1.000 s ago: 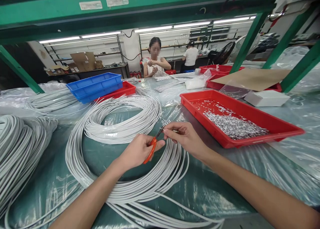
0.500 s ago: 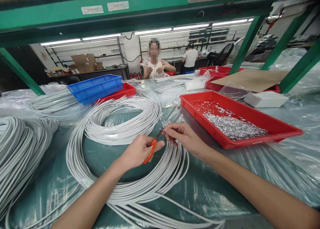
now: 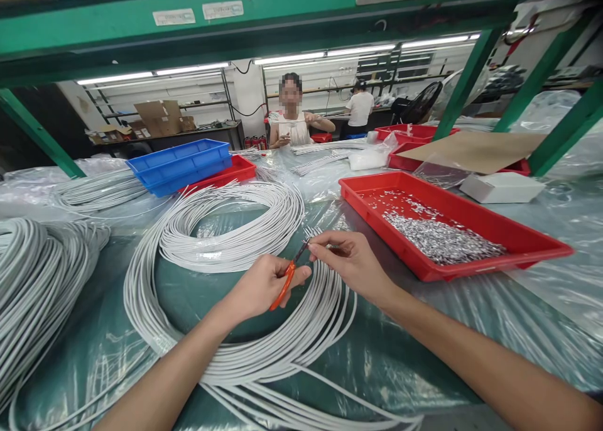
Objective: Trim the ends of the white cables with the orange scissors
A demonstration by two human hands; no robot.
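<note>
My left hand (image 3: 264,285) is closed round an orange-handled tool (image 3: 284,285). Its narrow dark jaws point up and right toward the tip of my right hand (image 3: 351,260); whether it is pliers or scissors I cannot tell. Thumb and forefinger of my right hand pinch at the tool's tip, beside the thin white cable ends; what lies between them is too small to make out. Below both hands curves a large coil of white cable (image 3: 264,349), its ends partly hidden by my right fingers. Behind it rests another white cable coil (image 3: 230,249).
A red tray (image 3: 414,264) with many small silvery pieces (image 3: 438,236) stands at the right. A blue bin (image 3: 181,164) and thick grey-white cable bundle (image 3: 38,286) lie left. A green frame beam (image 3: 292,16) crosses overhead. A co-worker (image 3: 292,129) sits opposite.
My hands stay almost in place at the tool's tip, with my right fingers shifted very slightly. The co-worker opposite has raised one hand and spread both hands apart.
</note>
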